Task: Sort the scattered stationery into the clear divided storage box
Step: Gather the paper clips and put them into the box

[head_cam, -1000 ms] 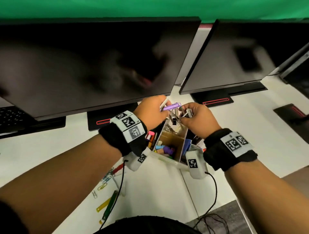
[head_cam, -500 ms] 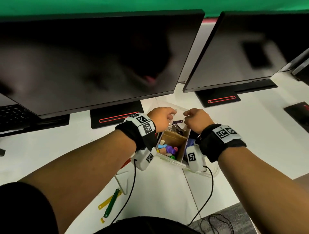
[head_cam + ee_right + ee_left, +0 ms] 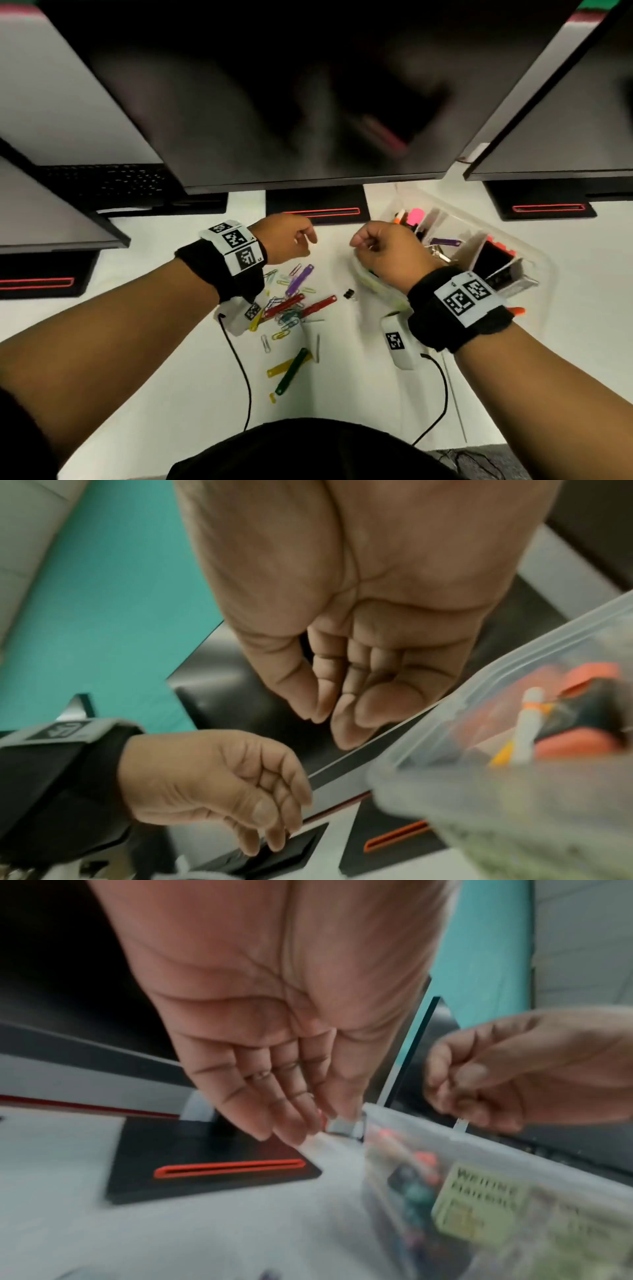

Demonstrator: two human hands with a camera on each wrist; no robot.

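The clear divided storage box [image 3: 534, 263] sits at the right of the white desk, holding markers, a pink item [image 3: 415, 216], clips and a purple fastener [image 3: 445, 242]. Scattered paper clips [image 3: 286, 320], red fasteners [image 3: 308, 305], another purple fastener [image 3: 299, 280], a green fastener [image 3: 291, 371] and a small black binder clip [image 3: 348, 293] lie left of it. My left hand [image 3: 294, 238] hovers over the pile with relaxed fingers [image 3: 274, 1096], empty. My right hand [image 3: 376, 245] hangs at the box's left edge, with curled fingers [image 3: 342, 691] holding nothing I can see.
Black monitors overhang the back of the desk, their stands [image 3: 317, 209] just beyond my hands. A keyboard [image 3: 102, 178] lies at the far left. Wrist-camera cables [image 3: 239, 359] trail toward me over the desk.
The purple fastener and binder clips held above the box a second ago have left my hands. Both hands have shifted left, off the box, and my view has tilted down to the scattered pile.
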